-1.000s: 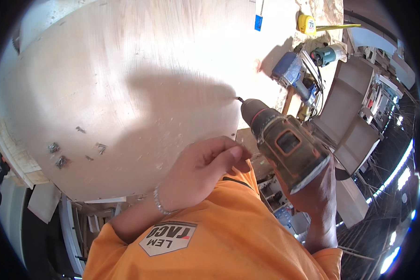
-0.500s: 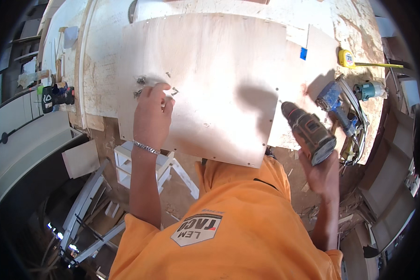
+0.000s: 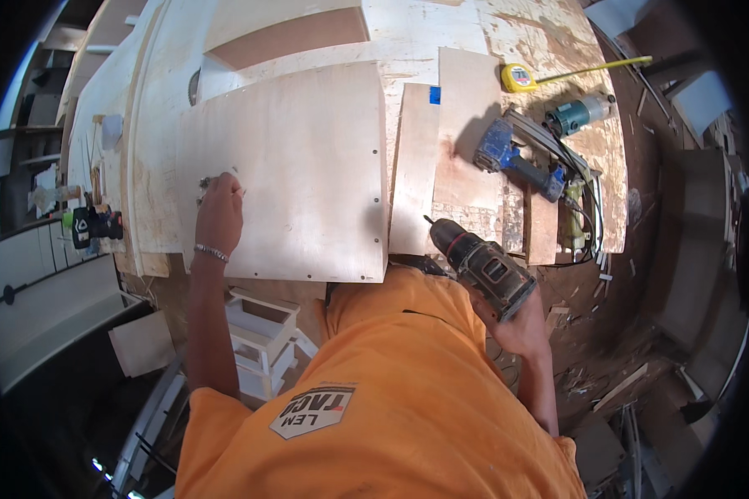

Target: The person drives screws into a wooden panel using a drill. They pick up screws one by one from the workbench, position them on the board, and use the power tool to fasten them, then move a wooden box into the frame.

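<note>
Across the workbench (image 3: 424, 29): a pale wooden panel (image 3: 300, 183) lay flat at the near edge, in front of the person, with dark screw heads (image 3: 376, 200) spaced along its right and near edges.
Panel, handling: it was probably best kept from shifting, and any screw set on the same line as those heads, well clear of the very edge.
Drill (image 3: 484, 266): held up just off the panel's right side, bit touching nothing; a straight, upright bit and steady push would likely have kept screws from slanting.
Right hand (image 3: 516, 324): wrapped around the drill's handle.
Left hand (image 3: 219, 212): over the panel's left part, fingers drawn together at the loose screws (image 3: 204, 181); whether one was pinched could not be told.
Loose screws, handling: taking one by the head, point outward, seemed the tidiest pick.
Changed since half a second earlier: the left fingers, spread then, had closed in; the drill's tip, then close beside the panel's edge, stood farther from it.
</note>
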Available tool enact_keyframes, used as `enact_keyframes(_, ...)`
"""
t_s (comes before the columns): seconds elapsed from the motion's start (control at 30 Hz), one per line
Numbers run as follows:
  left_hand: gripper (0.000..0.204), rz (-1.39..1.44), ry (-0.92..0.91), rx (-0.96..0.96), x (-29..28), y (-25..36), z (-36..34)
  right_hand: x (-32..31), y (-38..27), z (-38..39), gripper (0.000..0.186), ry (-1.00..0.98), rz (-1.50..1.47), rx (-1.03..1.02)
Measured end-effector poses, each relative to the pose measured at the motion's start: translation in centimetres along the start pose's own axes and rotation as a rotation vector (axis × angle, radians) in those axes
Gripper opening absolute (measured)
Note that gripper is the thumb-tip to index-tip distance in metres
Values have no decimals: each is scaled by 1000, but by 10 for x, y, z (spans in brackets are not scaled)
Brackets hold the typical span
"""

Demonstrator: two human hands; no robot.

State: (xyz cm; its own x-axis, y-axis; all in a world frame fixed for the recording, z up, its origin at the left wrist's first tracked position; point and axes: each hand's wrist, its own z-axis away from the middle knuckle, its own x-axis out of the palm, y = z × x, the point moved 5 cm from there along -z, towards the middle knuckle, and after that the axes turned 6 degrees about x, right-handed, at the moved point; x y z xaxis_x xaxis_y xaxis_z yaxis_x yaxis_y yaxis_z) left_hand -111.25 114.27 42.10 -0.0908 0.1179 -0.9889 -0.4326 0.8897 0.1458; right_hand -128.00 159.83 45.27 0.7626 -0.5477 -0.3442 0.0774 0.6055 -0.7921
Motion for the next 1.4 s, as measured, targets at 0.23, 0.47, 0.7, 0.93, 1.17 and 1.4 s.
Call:
enact_keyframes(0.23, 30, 1317, -132, -347, -12, 153, 27, 6, -4, 9, 48, 46, 38, -288)
enact_keyframes(0.47, 25, 2102, -204, -583, -4, 231, 49, 17, -13, 8, 49, -99, -176, -336)
enact_keyframes(0.7, 38, 1842, -276, -528, -7, 224, 26, 15, -4, -5, 52, -50, 102, -410)
enact_keyframes(0.93, 35, 2216, -380, -601, 28, 219, -29, 19, -68, -43, 53, 96, 132, -270)
enact_keyframes(1.17, 36, 2548, -270, -778, 91, 215, -116, 16, -126, -147, 52, 154, 194, 111)
enact_keyframes(1.4, 30, 2715, -128, -1093, 109, 213, -124, 16, -156, -182, 50, 120, 390, 354)
